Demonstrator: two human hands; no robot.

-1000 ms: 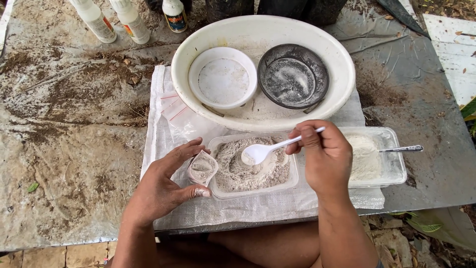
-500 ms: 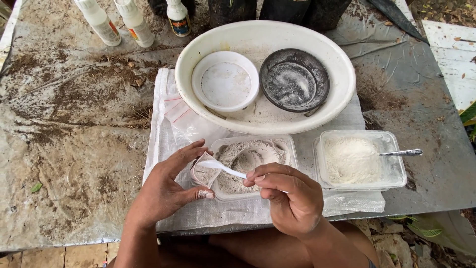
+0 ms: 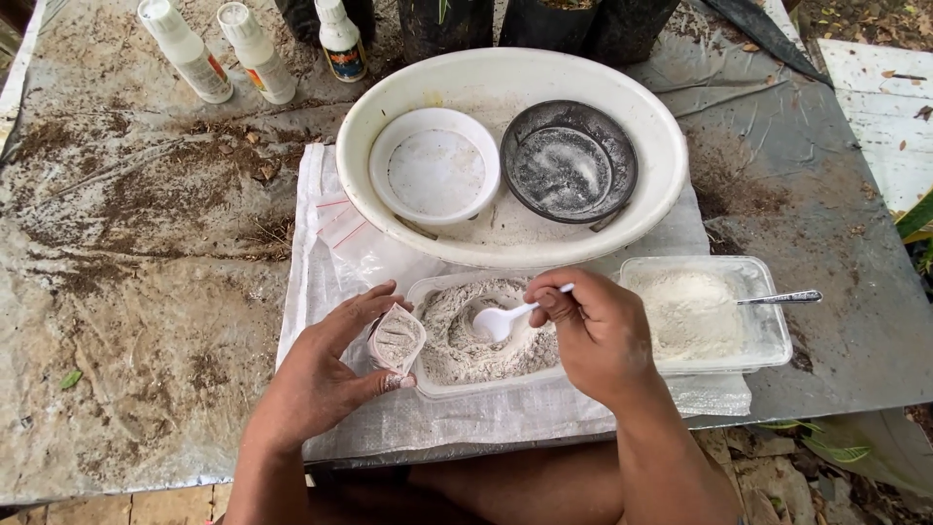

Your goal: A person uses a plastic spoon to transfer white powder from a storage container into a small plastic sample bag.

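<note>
A small clear bag (image 3: pixel 397 338), partly filled with grey powder, is held upright by the left hand (image 3: pixel 326 374), with the thumb pressed to its near side and the fingers (image 3: pixel 362 303) curled narrowly round its far side. The bag is kept just beside the left edge of a clear tray of grey powder (image 3: pixel 437 374). A white plastic spoon (image 3: pixel 507 317) is pinched by its handle in the closed fingertips of the right hand (image 3: pixel 598 335), its bowl resting in a hollow in the powder. A second tray of white powder (image 3: pixel 768 331), with a metal spoon (image 3: pixel 782 297) in it, is seen just to the right.
</note>
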